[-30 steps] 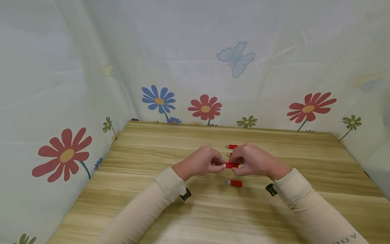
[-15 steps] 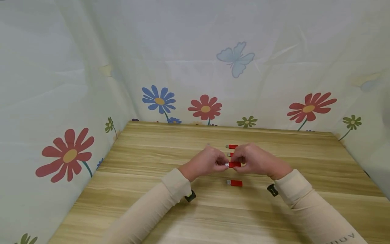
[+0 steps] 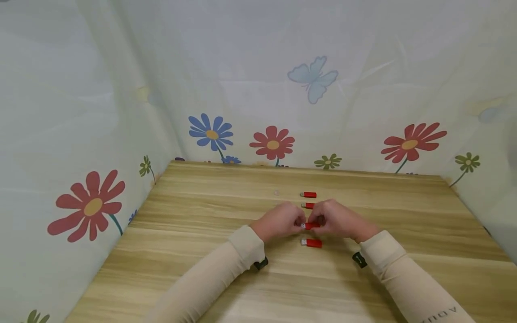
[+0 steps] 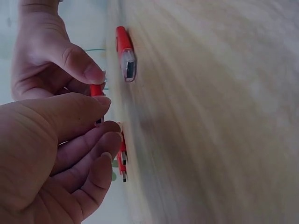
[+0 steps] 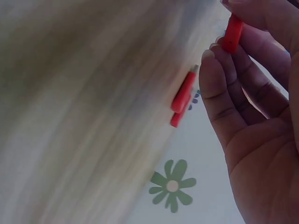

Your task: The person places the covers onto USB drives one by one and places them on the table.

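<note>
A red USB stick (image 3: 312, 226) lies between the two hands, low over the table, its connector end pointing left. My right hand (image 3: 337, 220) pinches its red body (image 5: 232, 35) between thumb and fingers. At the connector end, my left hand (image 3: 280, 220) pinches with thumb and fingertips, which hide most of that end. Nearer the person lies another red USB stick (image 3: 312, 243), whose connector wears a clear cap in the left wrist view. Two more red sticks lie beyond the hands, one farther back (image 3: 308, 195) and one partly behind the right fingers (image 3: 308, 205).
A small clear piece (image 3: 276, 193) lies on the wood-grain table (image 3: 218, 188), left of the farthest stick. Behind and beside the table hangs a pale curtain (image 3: 242, 80) printed with flowers and a butterfly. Dark straps (image 3: 359, 259) show under both wrists.
The left hand has moved right, toward the right hand. Both hands and the held USB stick have come down slightly, nearer the person, uncovering more of the farthest stick and the clear piece.
</note>
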Demonstrator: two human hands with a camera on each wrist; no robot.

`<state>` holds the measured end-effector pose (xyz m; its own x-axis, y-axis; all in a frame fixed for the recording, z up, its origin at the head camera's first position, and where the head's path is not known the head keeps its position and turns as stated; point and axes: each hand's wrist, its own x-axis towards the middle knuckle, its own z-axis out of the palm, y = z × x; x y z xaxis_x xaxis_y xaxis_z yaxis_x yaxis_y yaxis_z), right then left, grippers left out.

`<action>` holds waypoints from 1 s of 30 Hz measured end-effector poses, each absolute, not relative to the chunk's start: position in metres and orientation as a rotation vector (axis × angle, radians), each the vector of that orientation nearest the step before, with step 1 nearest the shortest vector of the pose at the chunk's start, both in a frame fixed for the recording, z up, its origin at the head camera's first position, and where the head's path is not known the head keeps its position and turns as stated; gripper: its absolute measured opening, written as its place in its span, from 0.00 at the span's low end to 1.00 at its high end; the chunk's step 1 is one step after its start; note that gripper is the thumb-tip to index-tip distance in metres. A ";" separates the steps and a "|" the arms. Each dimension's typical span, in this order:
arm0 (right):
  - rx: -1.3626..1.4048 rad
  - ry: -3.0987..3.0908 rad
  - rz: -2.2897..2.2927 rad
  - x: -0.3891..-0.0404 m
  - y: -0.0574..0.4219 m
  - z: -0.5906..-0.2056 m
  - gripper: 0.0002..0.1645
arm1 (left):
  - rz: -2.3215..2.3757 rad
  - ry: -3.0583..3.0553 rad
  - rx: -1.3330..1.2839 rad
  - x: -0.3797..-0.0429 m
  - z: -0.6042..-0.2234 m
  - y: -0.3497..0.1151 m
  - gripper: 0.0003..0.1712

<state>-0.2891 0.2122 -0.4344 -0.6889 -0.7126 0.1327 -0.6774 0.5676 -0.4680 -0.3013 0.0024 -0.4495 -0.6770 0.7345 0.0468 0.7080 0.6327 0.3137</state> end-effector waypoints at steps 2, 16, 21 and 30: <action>-1.191 2.707 -0.776 -0.290 0.212 -0.437 0.05 | 0.455 2.767 1.220 -0.302 -0.452 0.004 0.04; -1.148 2.683 -0.721 -0.295 0.214 -0.445 0.06 | 0.422 2.746 1.172 -0.302 -0.454 0.008 0.03; -1.128 2.675 -0.715 -0.296 0.215 -0.446 0.06 | 0.448 2.733 1.133 -0.302 -0.456 0.010 0.04; -1.102 2.658 -0.717 -0.297 0.215 -0.447 0.06 | 0.458 2.727 1.134 -0.307 -0.462 0.010 0.04</action>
<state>-0.2971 0.2148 -0.4468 -0.7106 -0.7032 0.0216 -0.6186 0.6100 -0.4952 -0.3069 0.0097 -0.4619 -0.7021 0.7117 -0.0237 0.6648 0.6671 0.3361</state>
